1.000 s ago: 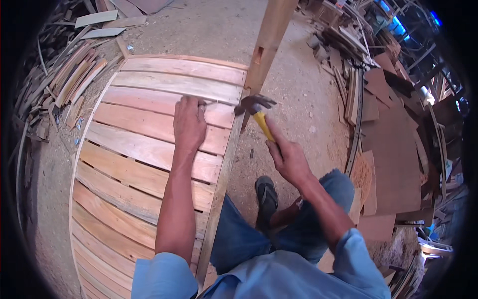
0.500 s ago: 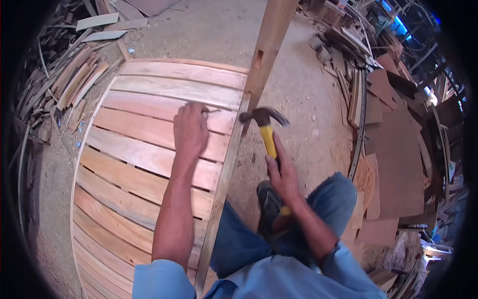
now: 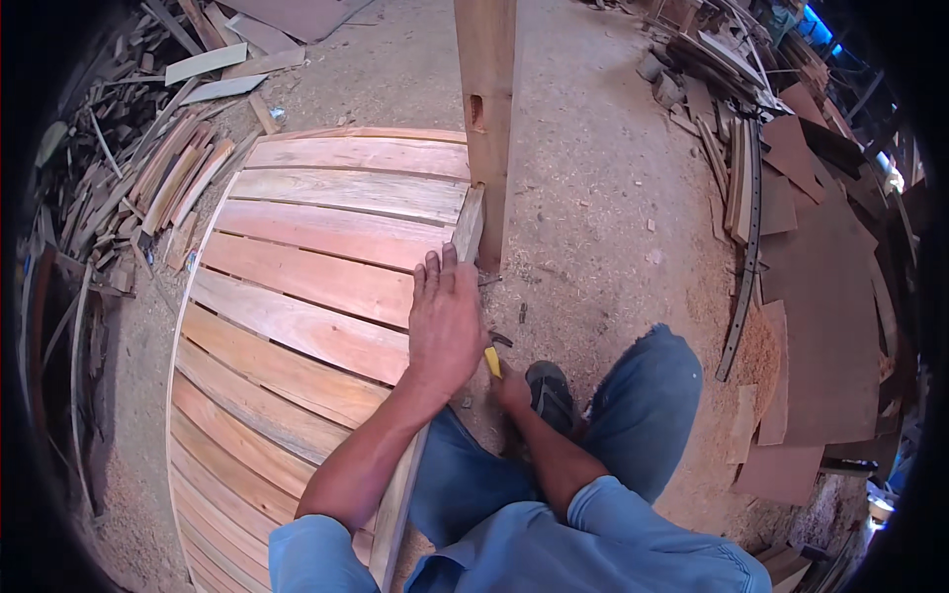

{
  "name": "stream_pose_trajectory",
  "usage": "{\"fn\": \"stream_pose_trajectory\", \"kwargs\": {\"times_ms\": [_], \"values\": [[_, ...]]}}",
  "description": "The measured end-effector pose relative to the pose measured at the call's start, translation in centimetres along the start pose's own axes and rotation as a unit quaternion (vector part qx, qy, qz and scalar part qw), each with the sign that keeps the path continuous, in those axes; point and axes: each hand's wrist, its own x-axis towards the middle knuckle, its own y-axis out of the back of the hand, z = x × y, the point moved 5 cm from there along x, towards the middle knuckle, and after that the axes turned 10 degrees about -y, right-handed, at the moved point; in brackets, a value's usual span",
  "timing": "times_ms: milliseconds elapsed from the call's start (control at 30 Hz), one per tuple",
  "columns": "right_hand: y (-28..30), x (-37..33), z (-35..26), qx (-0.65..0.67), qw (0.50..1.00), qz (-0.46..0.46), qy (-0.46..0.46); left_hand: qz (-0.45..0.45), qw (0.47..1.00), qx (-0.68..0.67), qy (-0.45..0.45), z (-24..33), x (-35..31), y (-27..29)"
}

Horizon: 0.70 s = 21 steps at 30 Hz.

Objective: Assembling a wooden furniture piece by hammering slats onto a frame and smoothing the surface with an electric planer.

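My left hand [image 3: 445,321] lies over the near right edge of a slatted wooden panel [image 3: 326,292], several fingers stretched along its side rail. Beside the forefinger a thin dark nail [image 3: 491,281] sticks out to the right, seemingly pinched by the thumb, which is hidden. Low on the outer side of that rail, my right hand [image 3: 511,392] is closed round the yellow handle of a claw hammer [image 3: 493,363]. The hammer's claw shows, while my left hand and wrist cover the rest of its head.
A thick wooden post [image 3: 488,148] with a slot stands at the panel's far right corner. Scrap wood [image 3: 178,178] is piled at the left. Brown boards [image 3: 820,326] and a dark perforated strip [image 3: 741,296] lie at the right. My shoe [image 3: 550,393] rests on the dusty floor.
My left hand has moved right and nearer, from above the slats to the side rail. The hammer has dropped lower and left, beside the rail. The view has shifted slightly.
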Motion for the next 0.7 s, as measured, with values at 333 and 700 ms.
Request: {"fn": "stream_pose_trajectory", "kwargs": {"times_ms": [333,700], "values": [[4.3,14.6,-16.2,0.185,0.940,0.165,0.234,-0.020,0.998,-0.045,0.024,5.5,-12.7,5.4],[-4.6,23.2,-14.5,0.580,0.791,-0.134,0.139,0.086,0.948,0.149,0.267,9.6,-24.0,6.6]]}}
